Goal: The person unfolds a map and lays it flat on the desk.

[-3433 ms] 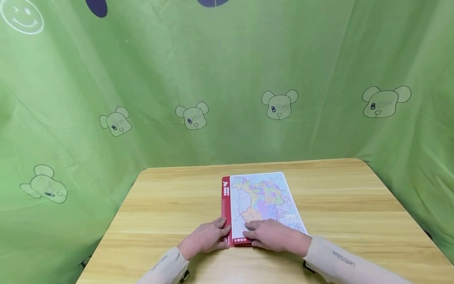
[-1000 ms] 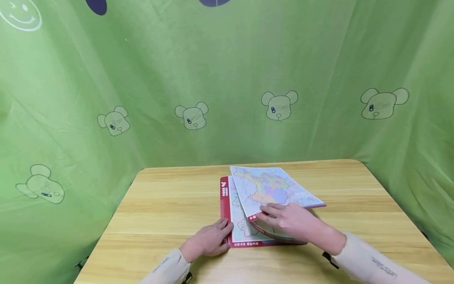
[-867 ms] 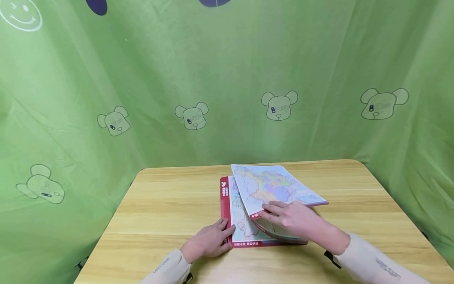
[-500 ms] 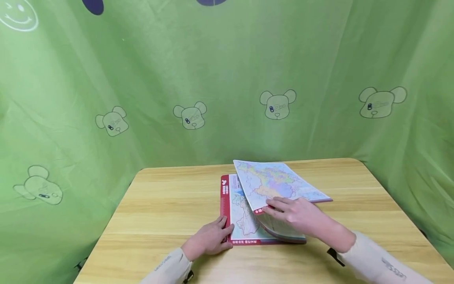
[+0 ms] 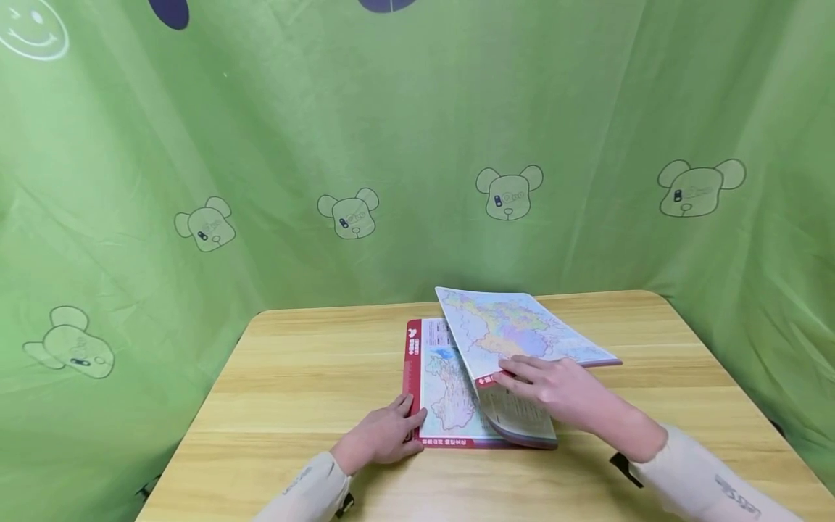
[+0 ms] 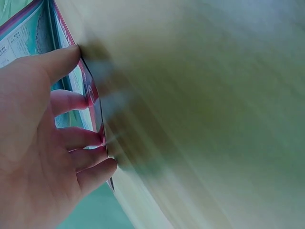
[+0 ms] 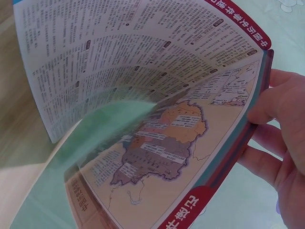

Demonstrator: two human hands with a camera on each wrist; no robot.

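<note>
A booklet of laminated maps (image 5: 446, 395) lies on the wooden table in the head view, its upper leaves raised and bent to the right. My right hand (image 5: 561, 391) grips these lifted leaves (image 5: 505, 330) near their front corner. In the right wrist view, that hand (image 7: 283, 124) pinches the edge of several leaves, thumb on one face and fingers on the other; a text page (image 7: 124, 52) curls away from them. My left hand (image 5: 378, 435) rests on the red border (image 5: 412, 355) of the bottom sheet. Thumb and fingers of the left hand (image 6: 47, 129) touch that edge in the left wrist view.
The wooden table (image 5: 313, 370) extends on both sides of the booklet. Green curtain (image 5: 404, 109) with bear faces hangs behind and beside it. A dark object (image 5: 148, 487), too small to identify, shows at the table's left edge.
My right hand has taken hold of the upper leaves, lifted them and moved them right and away, exposing more of the map underneath. The left hand has stayed at the red border.
</note>
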